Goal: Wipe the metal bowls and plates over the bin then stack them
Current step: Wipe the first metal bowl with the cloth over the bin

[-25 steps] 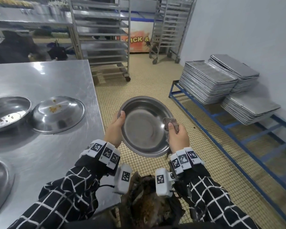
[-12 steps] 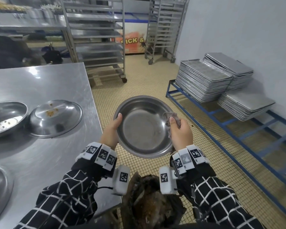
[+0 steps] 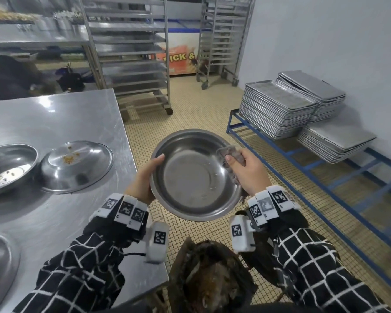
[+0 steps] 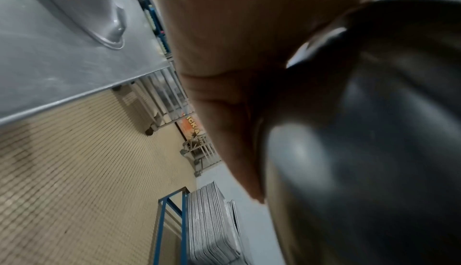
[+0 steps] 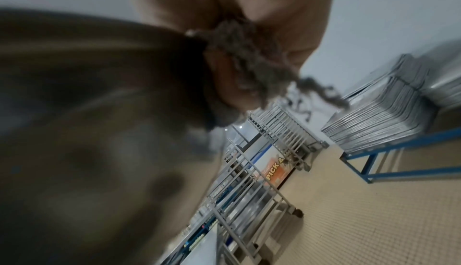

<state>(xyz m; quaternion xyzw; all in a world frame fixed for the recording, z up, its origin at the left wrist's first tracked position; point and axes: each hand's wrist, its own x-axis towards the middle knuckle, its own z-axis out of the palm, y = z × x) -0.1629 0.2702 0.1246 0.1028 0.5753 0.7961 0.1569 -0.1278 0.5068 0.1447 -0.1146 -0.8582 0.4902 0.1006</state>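
I hold a round metal bowl (image 3: pixel 194 177) tilted toward me, above the floor just beyond the bin (image 3: pixel 210 276). My left hand (image 3: pixel 145 177) grips its left rim, thumb over the edge. My right hand (image 3: pixel 246 170) pinches a grey cloth (image 3: pixel 229 152) against the right rim. The left wrist view shows the bowl's underside (image 4: pixel 374 131) against my palm; the right wrist view shows the frayed cloth (image 5: pixel 249 56) bunched in my fingers. On the steel table (image 3: pixel 54 114) lie an upturned plate (image 3: pixel 77 166) with crumbs and a dirty bowl (image 3: pixel 7 168).
Another metal dish (image 3: pixel 0 267) sits at the table's near left edge. Stacks of baking trays (image 3: pixel 280 109) rest on a blue frame (image 3: pixel 325 177) along the right wall. Wheeled tray racks (image 3: pixel 133 53) stand at the back on the tiled floor.
The bowl and both hands have shifted slightly up and away from me; the view has tilted a little. The grips on rim and cloth are the same.
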